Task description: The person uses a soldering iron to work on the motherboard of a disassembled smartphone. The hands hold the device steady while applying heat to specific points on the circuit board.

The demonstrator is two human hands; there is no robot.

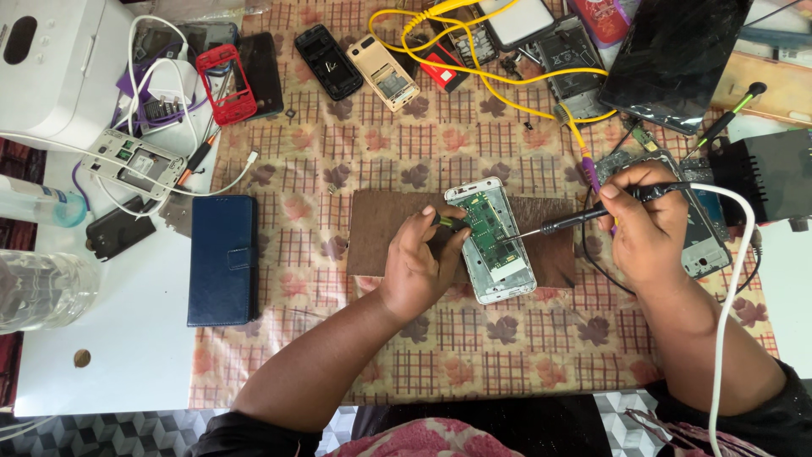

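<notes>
Opened white-framed mobile phone with bare green circuit board [492, 239] lying tilted on brown rectangular work mat [372, 241], mat spread over patterned beige-and-red checked cloth [507, 338].

Left hand [419, 262] closed over the phone's left edge, fingers curled onto the frame; a small dark, green-marked object pinched at the fingertips beside the board, kind too small to tell.

Right hand [647, 228] wrapped shut around the handle of black pencil-shaped soldering iron [592, 211], thumb and forefinger forward on the grip. Metal tip slanted down to the left, touching or just above the middle of the board; contact not resolvable. White cable [729, 279] running back from the handle over the right forearm.

Notes on doing the step well (judgement):
- Keep the left hand firm on the frame so the phone cannot slide on the mat.
- Keep left fingertips apart from the hot tip; they sit near it now.
- Hold the iron at a low slant, touching one pad only; neighbouring parts on the board are crowded.
- Brief contact preferable, board likely heat-sensitive.
- Leave slack in the cable so it cannot drag the tip.

Surroundings: dark blue folding phone case [222, 258] well left of the mat; red phone frame [227, 82], other dismantled handsets and yellow wire [507, 80] along the far edge; clear plastic bottle [42, 288] at far left.
</notes>
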